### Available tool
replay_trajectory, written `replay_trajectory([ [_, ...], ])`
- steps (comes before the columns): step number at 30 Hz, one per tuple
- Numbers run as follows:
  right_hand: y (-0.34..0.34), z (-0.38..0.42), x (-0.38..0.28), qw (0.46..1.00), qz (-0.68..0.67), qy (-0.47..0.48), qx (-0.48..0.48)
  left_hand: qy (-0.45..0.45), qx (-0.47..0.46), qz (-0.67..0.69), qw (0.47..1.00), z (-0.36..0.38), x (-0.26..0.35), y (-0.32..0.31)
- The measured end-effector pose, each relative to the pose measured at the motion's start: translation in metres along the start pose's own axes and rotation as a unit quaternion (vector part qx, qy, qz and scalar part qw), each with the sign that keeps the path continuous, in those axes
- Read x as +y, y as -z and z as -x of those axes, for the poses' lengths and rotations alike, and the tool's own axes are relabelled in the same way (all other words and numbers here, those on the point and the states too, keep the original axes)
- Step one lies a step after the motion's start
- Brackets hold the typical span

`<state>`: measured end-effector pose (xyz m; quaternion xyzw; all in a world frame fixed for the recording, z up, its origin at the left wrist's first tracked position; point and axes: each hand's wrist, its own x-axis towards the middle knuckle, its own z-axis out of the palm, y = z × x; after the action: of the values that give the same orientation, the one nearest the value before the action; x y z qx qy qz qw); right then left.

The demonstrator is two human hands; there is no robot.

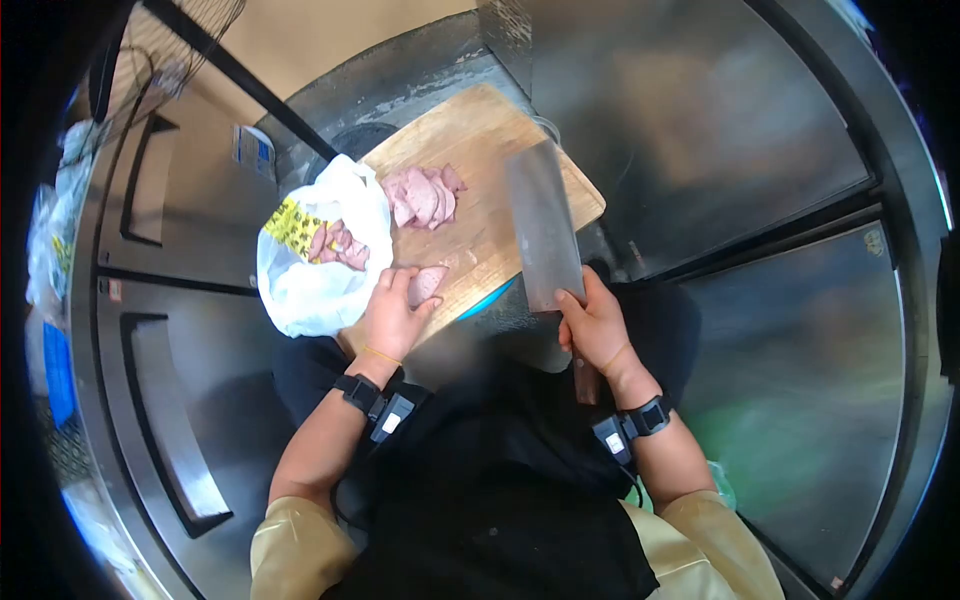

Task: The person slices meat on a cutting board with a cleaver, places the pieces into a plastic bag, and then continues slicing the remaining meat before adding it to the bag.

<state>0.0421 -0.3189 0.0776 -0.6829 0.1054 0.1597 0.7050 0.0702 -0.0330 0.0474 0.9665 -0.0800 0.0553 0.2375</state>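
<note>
My left hand (393, 315) is closed around a piece of pink meat (427, 286) at the near left part of a wooden cutting board (490, 120). In my right hand (595, 325) is a cleaver (545, 220), gripped by its wooden handle, with the broad blade pointing away from me over the board's right side. The blade is apart from the meat. A pile of sliced meat (425, 195) lies further back on the board. Left of it, a white plastic bag (325, 300) stands open, with more pink meat pieces (340, 245) and a yellow patterned patch inside.
Steel cabinet doors (690, 120) rise close on the right, and more steel doors (200, 400) with recessed handles stand on the left. A blue rim (487, 300) shows under the board's near edge. A dark bar (240, 75) slants down at the upper left.
</note>
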Motion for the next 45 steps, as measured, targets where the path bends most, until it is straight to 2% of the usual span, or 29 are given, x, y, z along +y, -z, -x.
replay_trajectory([
  [4, -0.012, 0.02, -0.006, 0.991, 0.13, 0.03, -0.01, -0.017, 0.003, 0.01, 1.0, 0.024, 0.0, 0.005],
  [7, -0.031, 0.035, -0.011, 0.973, 0.227, 0.03, -0.03, -0.061, 0.036, 0.038, 0.997, 0.03, -0.016, 0.003],
  [12, -0.052, 0.048, -0.005, 0.863, 0.465, 0.193, -0.046, -0.055, 0.048, 0.09, 0.993, 0.026, -0.024, -0.004],
  [16, -0.063, 0.056, -0.006, 0.856, 0.497, 0.125, -0.069, -0.053, 0.057, 0.123, 0.989, 0.023, -0.028, -0.008],
  [26, -0.081, 0.06, -0.007, 0.827, 0.549, 0.106, -0.064, -0.031, 0.054, 0.126, 0.99, 0.023, -0.029, -0.008],
  [37, -0.081, 0.058, -0.003, 0.821, 0.556, 0.106, -0.068, -0.042, 0.063, 0.119, 0.99, 0.023, -0.029, -0.01],
  [45, -0.09, 0.049, -0.01, 0.769, 0.628, 0.048, -0.11, -0.017, 0.043, 0.13, 0.99, 0.021, -0.026, -0.007],
])
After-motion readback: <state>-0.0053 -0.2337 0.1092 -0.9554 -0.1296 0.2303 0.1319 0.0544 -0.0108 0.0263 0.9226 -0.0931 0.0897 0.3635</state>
